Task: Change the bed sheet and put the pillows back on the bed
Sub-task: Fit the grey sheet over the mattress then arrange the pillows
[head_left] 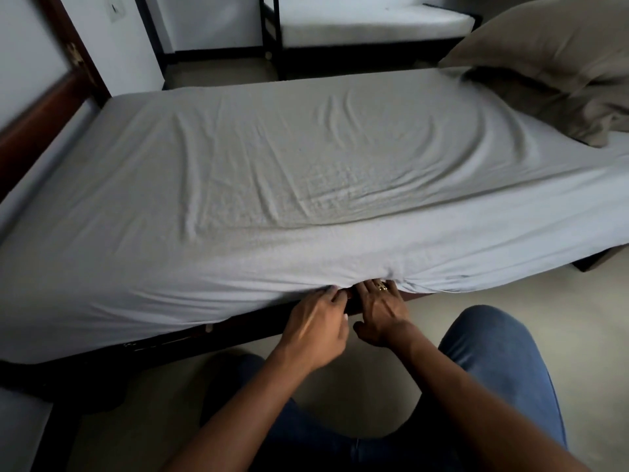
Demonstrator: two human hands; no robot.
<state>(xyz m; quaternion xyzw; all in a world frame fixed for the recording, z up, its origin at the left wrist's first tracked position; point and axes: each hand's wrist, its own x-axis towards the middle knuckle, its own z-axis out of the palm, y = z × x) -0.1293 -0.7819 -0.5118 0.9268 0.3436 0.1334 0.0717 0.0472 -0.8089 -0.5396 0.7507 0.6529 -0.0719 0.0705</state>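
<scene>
At the near long edge of the bed (245, 327), both hands meet at the hem of the pale grey bed sheet (272, 172), where the cloth bunches into a small fold over the dark wooden frame. The left hand (316, 321) has its fingers bent, tips against the hem; motion blur hides whether its grip has closed on the cloth, so I cannot tell. The right hand (381, 313) lies just beside it, thumbs nearly touching. Its fingers are stretched out flat and the tips are hidden under the bunched edge, so its grip is loose and holds nothing. A ring (382, 286) shows on one right finger.

The sheet covers the whole mattress top and hangs down the near side. It is creased across the middle, with long wrinkles running toward the fold at the hands.

A beige pillow (544, 52) rests on the far right end of the bed, one corner slumped onto the sheet. A dark wooden end board (37, 120) stands at the left end. Beyond the bed, well apart, is a second bed (374, 18) with a bare white mattress on a dark frame.

A knee in blue jeans (493, 362) is raised over the pale floor (510, 294) near the right forearm.
</scene>
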